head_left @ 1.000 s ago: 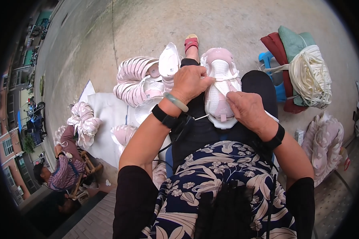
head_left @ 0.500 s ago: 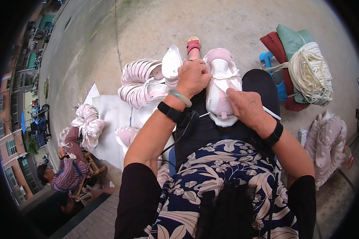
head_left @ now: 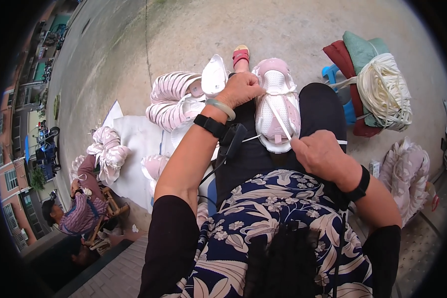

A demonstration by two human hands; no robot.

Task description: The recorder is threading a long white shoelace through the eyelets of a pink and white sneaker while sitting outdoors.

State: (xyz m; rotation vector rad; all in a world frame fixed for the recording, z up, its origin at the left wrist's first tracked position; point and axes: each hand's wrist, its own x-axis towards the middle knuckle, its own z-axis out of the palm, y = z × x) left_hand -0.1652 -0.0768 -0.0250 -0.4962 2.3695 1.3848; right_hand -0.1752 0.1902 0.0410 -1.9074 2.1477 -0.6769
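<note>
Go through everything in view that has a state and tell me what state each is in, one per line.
pink shoe: lying on the lap, partly laced
white lace: pulled taut across the shoe
left hand: closed, gripping the shoe's top
right hand: fingers pinching the lace
bundle of white cord: coiled, resting on folded cloths
pile of pink shoes: stacked on the ground

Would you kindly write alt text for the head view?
A seated person's left hand steadies a pink-and-white mesh shoe on their lap while the right hand pulls its white lace. More pink shoes lie on the concrete ground.
</note>
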